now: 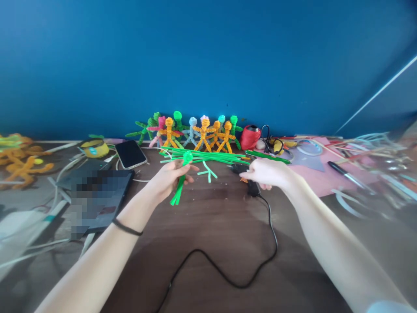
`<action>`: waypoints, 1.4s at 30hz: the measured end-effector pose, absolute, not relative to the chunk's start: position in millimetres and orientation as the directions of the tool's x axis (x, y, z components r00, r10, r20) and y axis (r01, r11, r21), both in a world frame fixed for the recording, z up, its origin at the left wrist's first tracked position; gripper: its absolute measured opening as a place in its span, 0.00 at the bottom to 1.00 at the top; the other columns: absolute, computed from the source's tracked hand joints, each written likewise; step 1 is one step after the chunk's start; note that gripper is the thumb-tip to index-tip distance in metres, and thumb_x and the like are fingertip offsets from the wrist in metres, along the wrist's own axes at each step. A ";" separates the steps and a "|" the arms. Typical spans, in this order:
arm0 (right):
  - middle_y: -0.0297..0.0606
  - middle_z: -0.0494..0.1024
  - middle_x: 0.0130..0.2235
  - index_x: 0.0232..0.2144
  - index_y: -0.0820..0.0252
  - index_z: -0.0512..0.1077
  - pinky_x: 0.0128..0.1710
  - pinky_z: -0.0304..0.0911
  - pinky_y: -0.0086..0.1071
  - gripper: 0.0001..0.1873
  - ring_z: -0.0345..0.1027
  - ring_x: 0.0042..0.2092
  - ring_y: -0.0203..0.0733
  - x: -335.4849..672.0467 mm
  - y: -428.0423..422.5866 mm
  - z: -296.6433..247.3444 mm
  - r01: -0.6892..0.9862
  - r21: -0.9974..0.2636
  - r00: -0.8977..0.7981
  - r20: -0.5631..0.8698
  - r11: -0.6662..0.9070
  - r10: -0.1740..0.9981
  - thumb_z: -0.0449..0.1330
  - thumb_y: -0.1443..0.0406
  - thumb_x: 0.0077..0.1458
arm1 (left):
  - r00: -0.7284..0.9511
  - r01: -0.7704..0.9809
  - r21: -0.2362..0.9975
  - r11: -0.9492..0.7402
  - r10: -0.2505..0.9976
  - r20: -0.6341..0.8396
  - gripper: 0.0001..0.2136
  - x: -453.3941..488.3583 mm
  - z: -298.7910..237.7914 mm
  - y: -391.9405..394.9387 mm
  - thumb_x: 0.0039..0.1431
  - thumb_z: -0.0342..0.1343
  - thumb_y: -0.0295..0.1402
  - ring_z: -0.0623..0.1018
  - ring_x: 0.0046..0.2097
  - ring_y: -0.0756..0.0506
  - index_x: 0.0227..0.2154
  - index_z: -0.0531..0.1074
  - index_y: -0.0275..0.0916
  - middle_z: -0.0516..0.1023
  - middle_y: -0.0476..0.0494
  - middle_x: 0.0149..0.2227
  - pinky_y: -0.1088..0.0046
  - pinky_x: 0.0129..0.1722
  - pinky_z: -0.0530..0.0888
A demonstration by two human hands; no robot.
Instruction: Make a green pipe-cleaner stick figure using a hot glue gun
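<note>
My left hand (167, 177) is closed around a green pipe-cleaner figure (178, 191), which has a round coiled head at the top and loose strands hanging below. My right hand (269, 171) is closed over a black glue gun (253, 189) lying on the table, its nozzle pointing left and its cord running from the handle. Part of the gun is hidden behind my fingers. Between my hands lies a small branched green pipe-cleaner piece (208, 172). Just behind it is a pile of straight green pipe cleaners (215, 156).
Several coloured pipe-cleaner figures (205, 132) stand along the blue wall (208, 56). A phone (130, 154) and a dark tablet (114, 204) lie left. Right are a red pouch (250, 138), pink sheets (312, 178) and a marker (345, 174). A black cord (224, 274) crosses the table front.
</note>
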State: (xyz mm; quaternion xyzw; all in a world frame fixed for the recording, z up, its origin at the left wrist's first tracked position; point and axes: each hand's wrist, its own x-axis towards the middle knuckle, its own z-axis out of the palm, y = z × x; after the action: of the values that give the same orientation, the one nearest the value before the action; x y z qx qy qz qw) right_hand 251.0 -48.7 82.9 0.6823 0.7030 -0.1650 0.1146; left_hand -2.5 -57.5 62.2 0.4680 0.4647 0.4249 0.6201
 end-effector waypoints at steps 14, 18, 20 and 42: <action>0.37 0.66 0.10 0.11 0.59 0.63 0.19 0.59 0.32 0.17 0.63 0.14 0.39 273.1 -33.1 63.0 0.913 -0.391 -0.084 -0.464 -0.119 0.882 0.61 0.60 0.44 | 0.227 -0.159 0.951 0.267 0.947 -0.228 0.06 3.7 55.5 -54.9 0.52 0.49 0.28 0.57 0.16 0.57 0.27 0.70 0.31 0.63 0.51 0.17 0.81 0.15 0.56; 0.33 0.65 0.11 0.12 0.60 0.64 0.15 0.49 0.28 0.15 0.54 0.12 0.31 277.8 -39.5 79.2 0.895 -0.442 -0.118 -0.373 -0.064 0.920 0.59 0.62 0.45 | 0.201 -0.177 0.944 0.280 0.949 -0.244 0.08 3.6 52.8 -52.7 0.51 0.45 0.23 0.62 0.19 0.55 0.28 0.70 0.30 0.66 0.48 0.19 0.80 0.18 0.60; 0.32 0.65 0.11 0.14 0.60 0.66 0.15 0.47 0.28 0.13 0.54 0.13 0.31 280.0 -43.2 86.3 0.849 -0.521 -0.126 -0.361 -0.088 0.924 0.61 0.62 0.44 | 0.220 -0.160 0.957 0.243 0.954 -0.206 0.07 2.6 49.5 -52.0 0.51 0.48 0.23 0.65 0.21 0.54 0.29 0.70 0.30 0.69 0.46 0.21 0.80 0.20 0.62; 0.37 0.73 0.29 0.29 0.63 0.65 0.23 0.57 0.31 0.08 0.63 0.21 0.33 227.2 -46.1 63.8 -0.216 -0.976 -0.466 0.079 -0.027 0.881 0.53 0.69 0.41 | 0.237 -0.299 0.926 0.230 0.958 -0.162 0.07 5.1 45.1 -53.6 0.53 0.50 0.26 0.67 0.25 0.52 0.30 0.73 0.31 0.71 0.43 0.25 0.79 0.23 0.65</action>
State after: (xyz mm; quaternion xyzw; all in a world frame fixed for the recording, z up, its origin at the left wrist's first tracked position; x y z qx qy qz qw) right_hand 227.2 -46.1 63.8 0.2991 0.5559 -0.6512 -0.4213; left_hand 5.1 -53.6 45.1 0.4078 0.4037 0.4675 0.6725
